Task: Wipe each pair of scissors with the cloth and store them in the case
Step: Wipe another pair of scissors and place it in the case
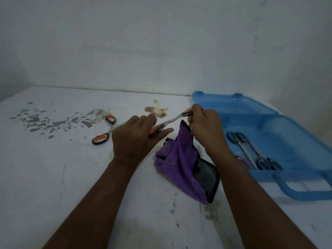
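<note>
Two hands are up in front of me, both raised just off the table (53, 177), with one pair of scissors (172, 121) stretched between them. My left hand (133, 139) shows its back to me, the wrist straight and the forearm coming in from low left. Its fingers point right and pinch the nearer orange-and-black end of the scissors, the forefinger reaching out longest beneath it. My right hand (206, 126) sits higher and farther out, knuckles curled over, thumb and forefinger nipping the far end of the metal. I cannot tell how the blades lie. The lower fingers of that same hand clutch the top of the purple cloth (177, 162), which hangs from them and bunches on the table between my forearms, its black edging showing.

Left of my left hand a second pair (107, 130) with orange grips lies on the table, handles spread and blades running under that hand. To my right the blue case (233, 108) lies open, and in its near half rest the stored pairs (251, 151), dark-handled, with a red handle beside them. Dark splashes (45, 121) mark the tabletop at left.
</note>
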